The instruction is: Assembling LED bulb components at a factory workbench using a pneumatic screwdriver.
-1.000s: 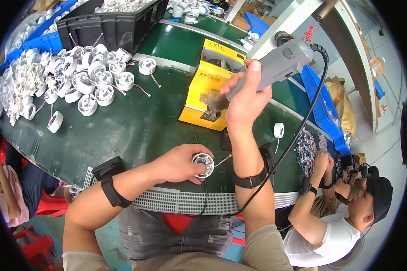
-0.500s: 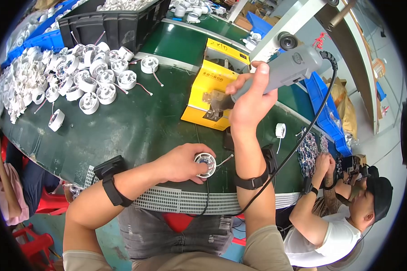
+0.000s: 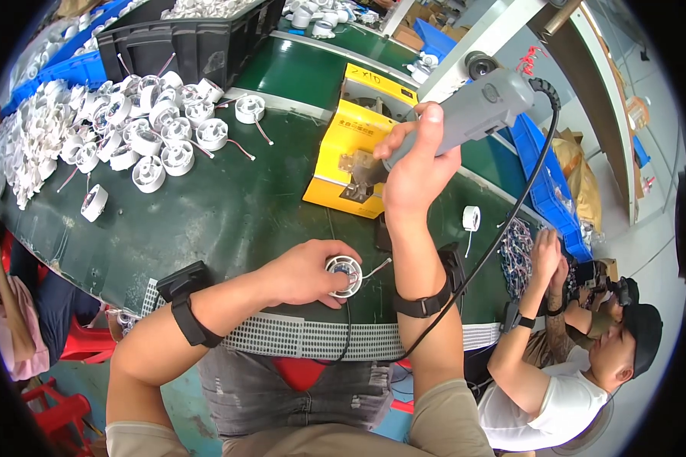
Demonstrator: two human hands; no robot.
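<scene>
My right hand (image 3: 421, 179) is wrapped round a grey corded electric screwdriver (image 3: 476, 114). The tool slants down to the left, its lower end at the metal outlet on the front of a yellow screw feeder (image 3: 329, 162); the bit itself is hard to make out. Near the front edge of the green table, my left hand (image 3: 301, 273) grips a small round white fan housing (image 3: 344, 277) from its left side. A short wire with a white connector trails from the housing to the right.
Many white housings (image 3: 177, 158) are heaped at the left, before a black crate (image 3: 183, 46). One white housing (image 3: 471, 218) lies right of my forearm. A black cord (image 3: 503, 236) crosses over that forearm. At the right, a co-worker (image 3: 556, 381) sits by a wire pile (image 3: 517, 259).
My right hand and the screwdriver have shifted very slightly left and down at the feeder. My left hand stays on the housing. The co-worker's hands have risen.
</scene>
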